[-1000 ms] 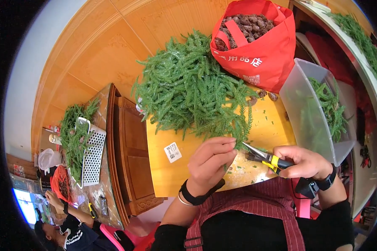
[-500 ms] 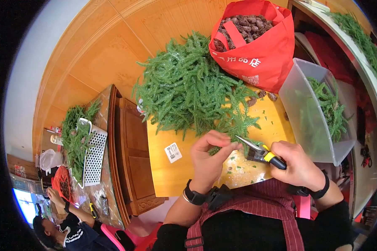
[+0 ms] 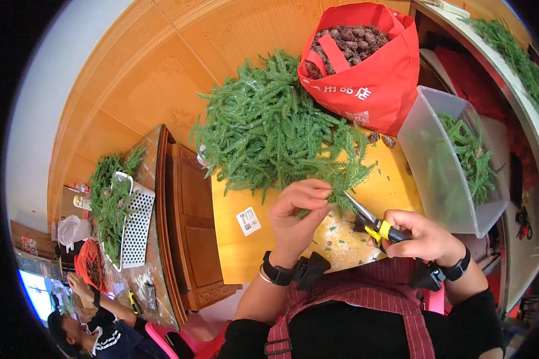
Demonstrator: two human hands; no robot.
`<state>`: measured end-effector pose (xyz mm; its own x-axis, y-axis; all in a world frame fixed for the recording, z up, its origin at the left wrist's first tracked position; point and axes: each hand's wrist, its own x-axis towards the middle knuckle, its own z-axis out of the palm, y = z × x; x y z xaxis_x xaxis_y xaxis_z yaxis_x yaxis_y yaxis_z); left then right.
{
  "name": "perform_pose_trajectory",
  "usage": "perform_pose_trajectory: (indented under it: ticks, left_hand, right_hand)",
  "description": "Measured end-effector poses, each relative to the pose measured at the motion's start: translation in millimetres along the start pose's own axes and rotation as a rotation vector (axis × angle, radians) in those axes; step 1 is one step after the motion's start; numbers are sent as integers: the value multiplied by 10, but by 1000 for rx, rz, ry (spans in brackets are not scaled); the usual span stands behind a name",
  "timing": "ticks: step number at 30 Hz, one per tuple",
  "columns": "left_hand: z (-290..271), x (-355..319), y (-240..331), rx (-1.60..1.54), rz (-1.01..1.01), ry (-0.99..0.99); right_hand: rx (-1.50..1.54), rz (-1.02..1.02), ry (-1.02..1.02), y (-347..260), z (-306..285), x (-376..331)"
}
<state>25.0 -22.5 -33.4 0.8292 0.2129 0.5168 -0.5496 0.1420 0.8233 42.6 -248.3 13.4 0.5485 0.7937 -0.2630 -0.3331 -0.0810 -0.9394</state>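
My left hand [image 3: 300, 210] is closed in a pinch on the stem end of a green artificial pine sprig [image 3: 348, 172], whose needles fan out beyond the fingers. Needle-nose pliers [image 3: 387, 230] with yellow and black handles are gripped in my right hand [image 3: 424, 237]. Their metal jaws point up and left, with the tip beside the sprig near my left fingertips. Whether the jaws touch the stem I cannot tell. Just past both hands, a big heap of similar pine sprigs [image 3: 254, 122] covers the far part of the yellow table [image 3: 236, 254].
A red bag [image 3: 377, 93] full of pine cones stands at the back, with a few loose cones [image 3: 388, 142] near it. On the right is a clear plastic bin [image 3: 428, 173] holding greenery. At left, another person [image 3: 111, 311] works by a white perforated basket [image 3: 139, 224].
My right hand has moved slightly down, and the pliers' handles now show spread apart. The sprig by my left fingers has shifted a little; my left hand keeps its pinch.
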Motion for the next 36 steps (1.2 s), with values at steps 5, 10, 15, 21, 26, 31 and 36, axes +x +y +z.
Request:
perform_pose_trajectory:
  ticks: [5, 10, 15, 21, 26, 31, 36]
  left_hand:
    - [23, 45, 15, 69, 87, -44]
    - [94, 1, -11, 93, -9, 22]
    - [86, -23, 25, 71, -121, -1]
    - [33, 42, 138, 204, -61, 10]
    - [-5, 116, 244, 454, 186, -136]
    - [13, 158, 298, 482, 329, -319]
    - [-6, 177, 328, 584, 402, -327]
  right_hand:
    - [-523, -163, 178, 4, 12, -30]
    - [-980, -510, 497, 85, 120, 51]
    - [-1065, -518, 596, 106, 145, 49]
    - [-760, -160, 274, -12, -51, -150]
    - [-224, -43, 335, -101, -137, -338]
    - [-327, 60, 49, -167, -246, -214]
    - [-178, 86, -38, -193, -228, -129]
